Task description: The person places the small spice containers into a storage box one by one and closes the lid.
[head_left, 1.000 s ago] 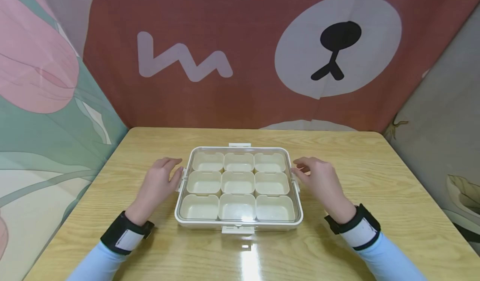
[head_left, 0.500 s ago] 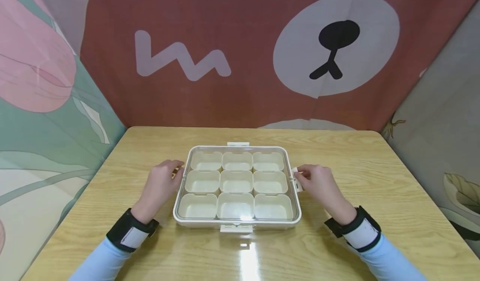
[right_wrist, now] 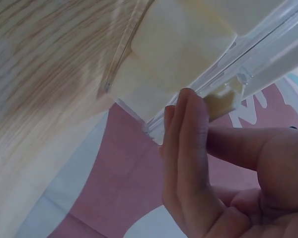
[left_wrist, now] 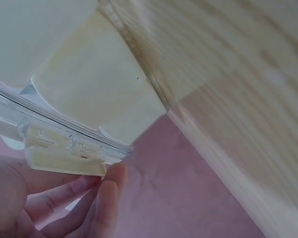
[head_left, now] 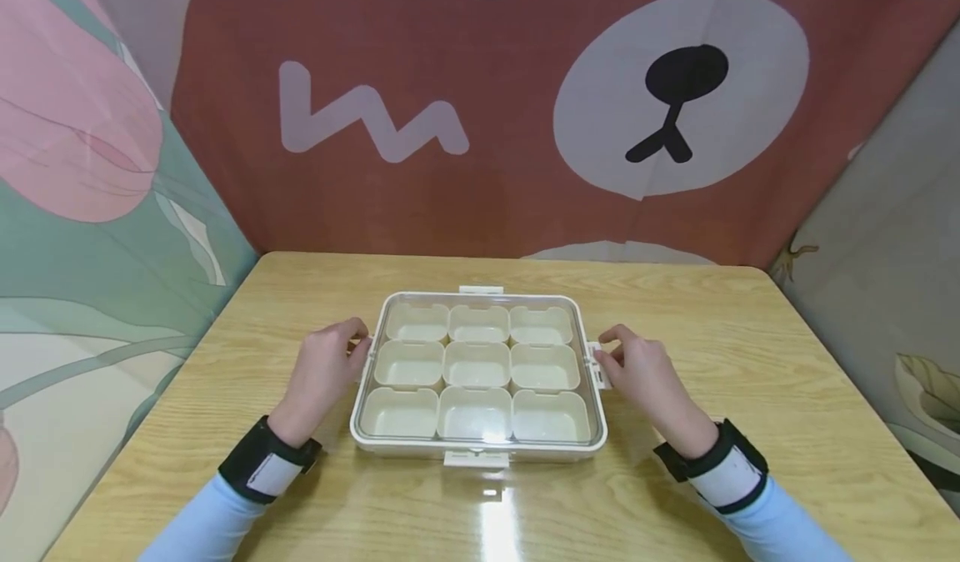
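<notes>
A storage box with a clear lid [head_left: 477, 299] in a white frame stands on the table. Beneath the lid, cream compartments [head_left: 476, 365] sit in rows. My left hand [head_left: 321, 374] is at the box's left side, fingers curled and thumb bent around the left side latch [left_wrist: 67, 158], which sticks out from the lid edge. On the opposite side, my right hand [head_left: 651, 370] has its thumb and fingertips at the right side latch [head_left: 600, 367], which is swung outward. In the right wrist view, its fingers partly hide that latch.
The front latch [head_left: 476, 459] and back latch [head_left: 481, 289] lie at the middle of their sides. The wooden table [head_left: 690, 312] extends around the box. Printed cloth [head_left: 375, 212] hangs behind the table's far edge.
The right side latch has swung outward from the box, and my right hand has drawn slightly outward. My left thumb and fingers have come closer together at the left side.
</notes>
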